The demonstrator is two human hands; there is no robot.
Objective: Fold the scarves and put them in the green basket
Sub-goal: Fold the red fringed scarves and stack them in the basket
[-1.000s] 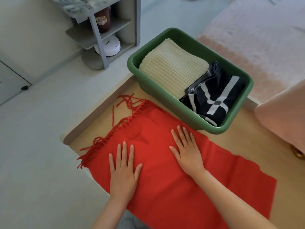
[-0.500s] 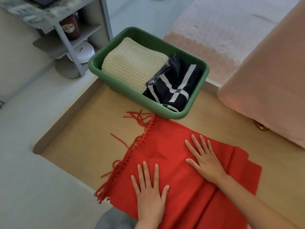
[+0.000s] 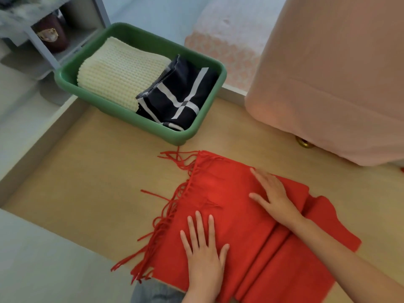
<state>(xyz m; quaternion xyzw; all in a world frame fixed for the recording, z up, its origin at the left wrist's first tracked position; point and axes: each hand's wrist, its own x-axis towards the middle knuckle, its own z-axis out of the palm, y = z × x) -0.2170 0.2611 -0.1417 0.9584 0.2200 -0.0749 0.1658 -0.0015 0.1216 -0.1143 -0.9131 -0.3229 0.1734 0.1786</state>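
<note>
Red scarf [image 3: 220,193] lies flat on the counter [image 3: 91,184], near edge, right of centre. Its fringe [image 3: 170,206] trails off the left end, loose strands spread over the wood; the topmost strands reach almost to the basket's near corner. Right end of the scarf is bunched into long folds running under my right forearm.

My left hand [image 3: 204,250] is palm-down on the scarf's near part, fingers spread wide and pointing away from me, gripping nothing. My right hand [image 3: 273,193] is also flat on the cloth, further back and to the right, fingers splayed toward the fringe end, holding nothing. Both just press on the fabric.

Green basket [image 3: 140,120] sits on the counter behind the scarf, at the far left corner, not touching the red cloth itself. Inside: cream knitted scarf [image 3: 118,71] folded on the left, dark navy scarf with white stripes [image 3: 181,95] folded on the right, the two side by side and touching.

Right of the basket, a pink cloth-covered bulk [image 3: 332,79] overhangs the counter; a small brass-coloured fitting [image 3: 302,142] shows under its hem. Behind it, a pink patterned surface [image 3: 227,40], can't tell what. Far left: grey shelf unit [image 3: 43,47] on the floor, dark jar [image 3: 50,35] on it, blurred.
</note>
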